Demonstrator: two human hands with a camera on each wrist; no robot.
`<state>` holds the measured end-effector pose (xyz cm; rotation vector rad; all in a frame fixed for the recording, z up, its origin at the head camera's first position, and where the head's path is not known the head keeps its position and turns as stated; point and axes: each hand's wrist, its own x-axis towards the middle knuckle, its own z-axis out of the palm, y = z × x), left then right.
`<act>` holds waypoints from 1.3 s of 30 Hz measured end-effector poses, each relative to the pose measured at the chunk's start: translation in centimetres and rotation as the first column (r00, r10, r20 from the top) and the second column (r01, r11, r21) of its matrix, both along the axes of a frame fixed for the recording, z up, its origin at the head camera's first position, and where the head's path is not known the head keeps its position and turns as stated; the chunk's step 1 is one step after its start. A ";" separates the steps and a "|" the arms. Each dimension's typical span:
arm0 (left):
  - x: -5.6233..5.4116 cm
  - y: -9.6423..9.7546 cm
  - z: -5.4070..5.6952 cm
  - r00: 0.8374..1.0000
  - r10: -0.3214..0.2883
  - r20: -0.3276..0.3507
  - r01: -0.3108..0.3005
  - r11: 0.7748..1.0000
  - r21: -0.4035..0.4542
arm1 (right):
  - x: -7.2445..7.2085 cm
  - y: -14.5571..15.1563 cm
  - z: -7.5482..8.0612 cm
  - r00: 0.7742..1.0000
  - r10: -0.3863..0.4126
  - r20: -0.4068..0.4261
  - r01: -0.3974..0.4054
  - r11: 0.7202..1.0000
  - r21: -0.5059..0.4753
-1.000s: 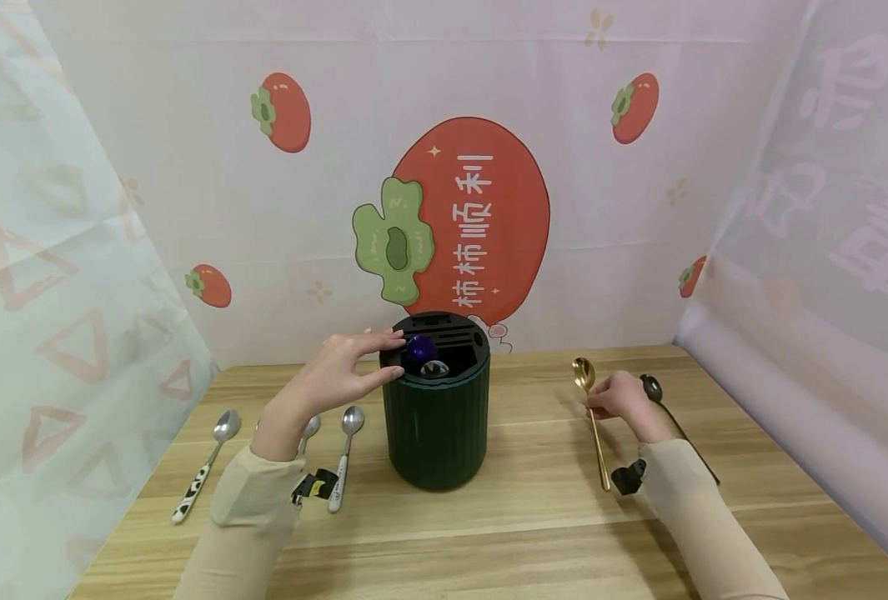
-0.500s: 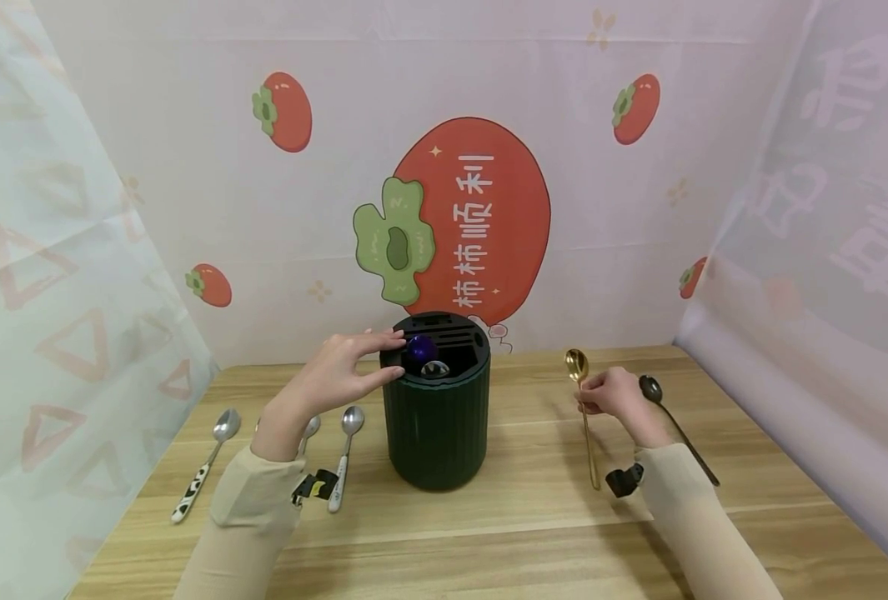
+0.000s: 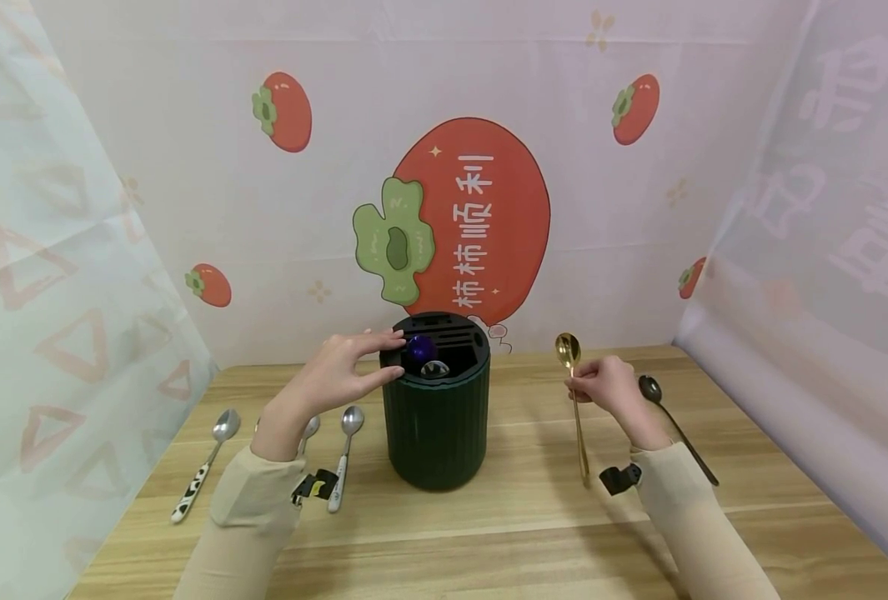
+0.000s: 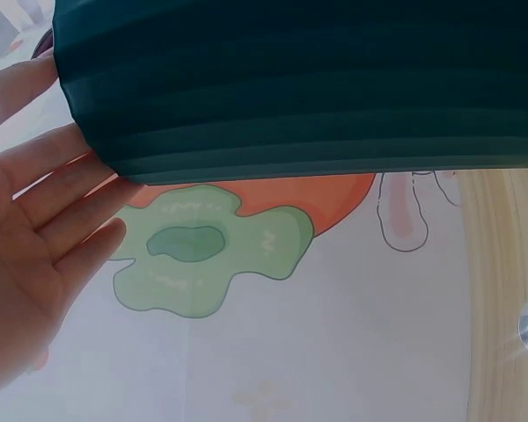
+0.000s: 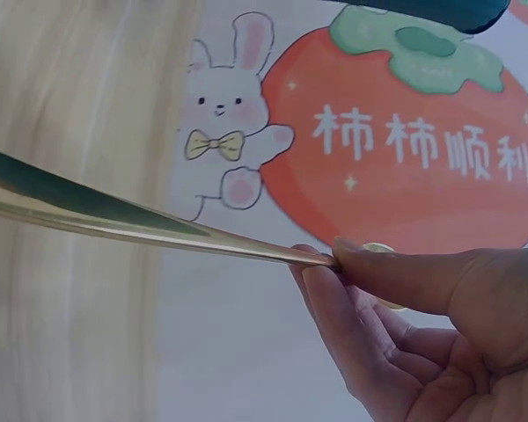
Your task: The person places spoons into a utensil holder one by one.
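Observation:
With thumb and finger my right hand point(image 3: 610, 390) pinches a gold spoon point(image 3: 568, 350) by its handle. The bowl points up and away, and the handle end hangs low over the table. The right wrist view shows the gold handle point(image 5: 158, 230) close up. My left hand point(image 3: 333, 373) touches the top rim of a ribbed dark green utensil holder point(image 3: 438, 437), its fingers extended. In the left wrist view, fingertips rest against the green wall point(image 4: 290, 97). Inside the holder are a shiny purple-blue rounded piece point(image 3: 420, 349) and a silver one point(image 3: 434, 368); their lower parts are hidden.
A black spoon point(image 3: 678, 429) lies right of my right hand. On the left lie a spoon with a cow-patterned handle point(image 3: 192, 493), a white-handled spoon point(image 3: 342, 467), and another spoon point(image 3: 311, 427) partly hidden by my left wrist. A printed cloth backdrop point(image 3: 601, 250) encloses the wooden table.
My right hand has moved left and slightly up with the gold spoon, raising it and bringing it away from the black spoon. My left hand and the holder have stayed put.

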<state>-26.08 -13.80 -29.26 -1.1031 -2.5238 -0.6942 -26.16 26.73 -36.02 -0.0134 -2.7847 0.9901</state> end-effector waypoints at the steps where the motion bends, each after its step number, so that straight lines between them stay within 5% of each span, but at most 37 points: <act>1: 0.0 0.0 0.0 1.000 0.001 0.001 -0.001 1.000 -0.001 | 0.1 -0.1 0.2 1.000 0.000 -0.004 0.000 1.000 -0.003; 11: 0.0 0.0 0.1 1.000 0.004 -0.008 -0.005 1.000 -0.009 | 0.6 -1.1 1.5 0.999 0.020 -0.046 -0.025 0.994 -0.111; 39: -0.3 0.0 0.0 1.000 0.002 -0.012 -0.003 1.000 -0.016 | 1.8 -4.4 5.5 0.968 0.008 -0.249 -0.041 0.991 -0.124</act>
